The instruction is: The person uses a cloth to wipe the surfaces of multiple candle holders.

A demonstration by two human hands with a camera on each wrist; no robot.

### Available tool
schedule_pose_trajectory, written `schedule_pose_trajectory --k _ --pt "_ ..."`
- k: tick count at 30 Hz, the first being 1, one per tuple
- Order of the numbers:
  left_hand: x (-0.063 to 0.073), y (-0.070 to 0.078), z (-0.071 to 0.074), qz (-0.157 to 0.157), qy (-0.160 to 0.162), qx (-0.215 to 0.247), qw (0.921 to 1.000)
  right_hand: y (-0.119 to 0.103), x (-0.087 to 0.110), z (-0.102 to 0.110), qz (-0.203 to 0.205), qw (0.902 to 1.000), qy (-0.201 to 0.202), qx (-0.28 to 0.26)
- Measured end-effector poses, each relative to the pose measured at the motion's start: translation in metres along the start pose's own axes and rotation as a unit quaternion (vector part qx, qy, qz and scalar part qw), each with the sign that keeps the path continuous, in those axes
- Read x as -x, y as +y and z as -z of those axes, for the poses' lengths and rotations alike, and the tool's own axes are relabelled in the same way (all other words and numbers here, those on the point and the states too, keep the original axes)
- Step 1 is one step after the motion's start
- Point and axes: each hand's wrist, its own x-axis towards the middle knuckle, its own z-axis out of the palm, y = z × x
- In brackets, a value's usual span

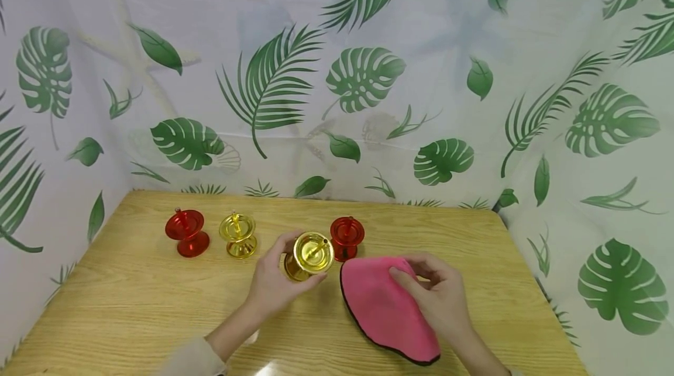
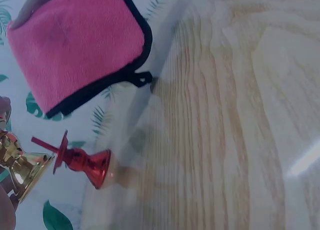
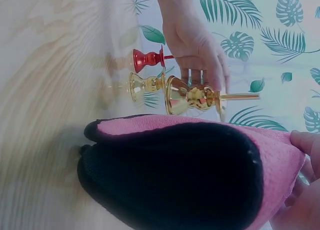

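My left hand grips a gold metal candle holder, its shallow dish tilted toward the head camera and a thin spike standing in the middle. In the right wrist view this gold holder appears held above the table, its flared base hanging free. A pink cloth with black edging is pinched at its top by my right hand. The cloth hangs folded, and its dark inner side shows in the right wrist view. Just behind the held gold piece stands a red candle holder on the table.
At the left of the wooden table stand another red candle holder and a second gold one, both upright. A leaf-patterned sheet hangs along the table's back edge and at both sides.
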Motion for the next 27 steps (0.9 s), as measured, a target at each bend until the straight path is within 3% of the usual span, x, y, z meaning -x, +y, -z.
schedule_pose_trajectory --k 8,16,23,27 --pt "0.010 0.026 -0.007 -0.073 -0.024 -0.036 0.9964 -0.002 -0.003 -0.006 0.006 0.9998 -0.016 -0.005" --pt "0.014 0.034 -0.015 -0.136 -0.038 -0.074 0.9872 -0.005 -0.006 -0.009 0.014 0.9991 -0.040 -0.004" --pt "0.013 0.033 -0.020 -0.198 -0.038 -0.109 0.9733 -0.011 -0.009 -0.005 -0.021 0.9967 -0.079 -0.003" --pt "0.012 0.034 -0.022 -0.243 -0.028 -0.137 0.9599 -0.013 -0.011 -0.005 -0.027 0.9951 -0.095 0.009"
